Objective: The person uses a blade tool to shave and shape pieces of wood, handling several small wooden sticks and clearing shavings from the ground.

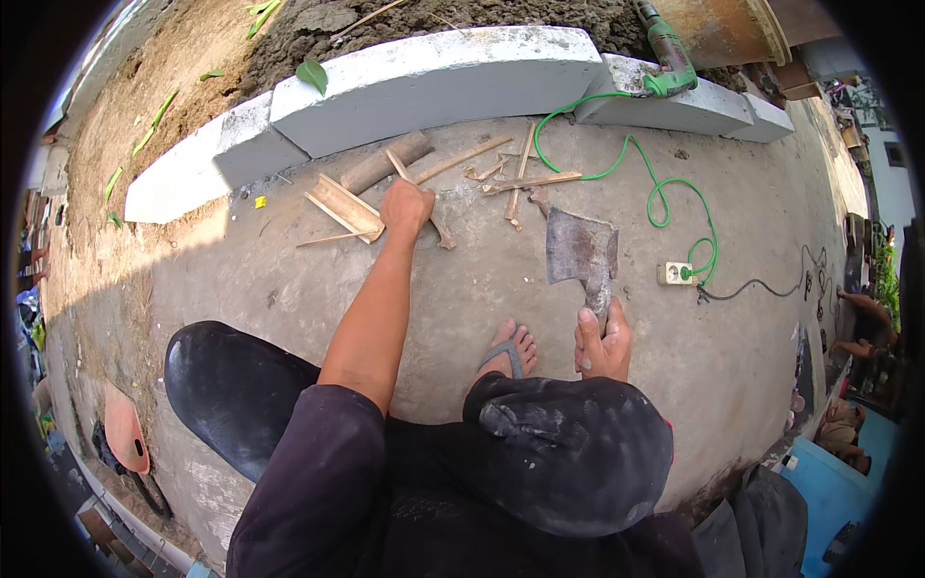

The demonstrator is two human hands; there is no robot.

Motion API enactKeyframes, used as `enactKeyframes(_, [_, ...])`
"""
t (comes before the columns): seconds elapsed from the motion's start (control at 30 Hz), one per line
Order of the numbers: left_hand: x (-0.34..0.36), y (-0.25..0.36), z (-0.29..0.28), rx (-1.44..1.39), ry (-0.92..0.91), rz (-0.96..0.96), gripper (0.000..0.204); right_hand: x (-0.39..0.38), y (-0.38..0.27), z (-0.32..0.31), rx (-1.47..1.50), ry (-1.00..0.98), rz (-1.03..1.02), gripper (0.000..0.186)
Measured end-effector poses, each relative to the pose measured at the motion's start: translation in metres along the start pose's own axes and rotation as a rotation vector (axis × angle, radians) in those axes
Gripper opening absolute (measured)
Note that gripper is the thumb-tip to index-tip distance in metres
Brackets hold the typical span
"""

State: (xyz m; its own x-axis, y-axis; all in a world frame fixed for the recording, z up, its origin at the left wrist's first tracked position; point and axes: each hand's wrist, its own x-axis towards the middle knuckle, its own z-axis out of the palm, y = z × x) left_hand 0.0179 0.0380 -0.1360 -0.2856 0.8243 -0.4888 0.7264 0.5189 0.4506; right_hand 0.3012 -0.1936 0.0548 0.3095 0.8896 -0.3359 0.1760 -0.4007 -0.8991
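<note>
My left hand [407,206] is closed around a narrow strip of wood [444,234], whose ends stick out above and below the fist. Beside that hand lie a trough-shaped split piece of bamboo or wood [347,206] and a short round log [383,164]. My right hand [605,345] grips the handle of a cleaver [581,248], its broad, worn blade pointing away from me above the ground. Several thin wooden sticks [530,183] are scattered between the left hand and the blade.
White blocks [434,82] form a low curb ahead, with soil behind. A green power drill [672,60] rests on it; its green cord [663,190] loops to a socket block [676,274]. My sandalled foot [511,354] is below the blade. Another person's arm [865,306] shows far right.
</note>
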Motion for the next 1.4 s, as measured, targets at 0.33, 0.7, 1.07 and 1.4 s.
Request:
enactKeyframes(0.33, [-0.041, 0.05, -0.035, -0.472, 0.01, 0.544, 0.034, 0.033, -0.091, 0.015, -0.289, -0.128, -0.177, 0.04])
enactKeyframes(0.7, [-0.083, 0.045, 0.01, -0.383, 0.213, 0.625, 0.028, 0.06, -0.106, 0.051, -0.46, -0.183, -0.38, 0.046])
enactKeyframes(1.07, [-0.077, 0.038, 0.009, -0.396, 0.251, 0.669, 0.021, 0.049, -0.128, 0.056, -0.238, -0.073, -0.688, 0.051])
enactKeyframes(1.4, [-0.067, 0.041, 0.009, -0.409, 0.279, 0.673, 0.023, 0.072, -0.103, 0.072, -0.618, -0.206, -0.386, 0.06])
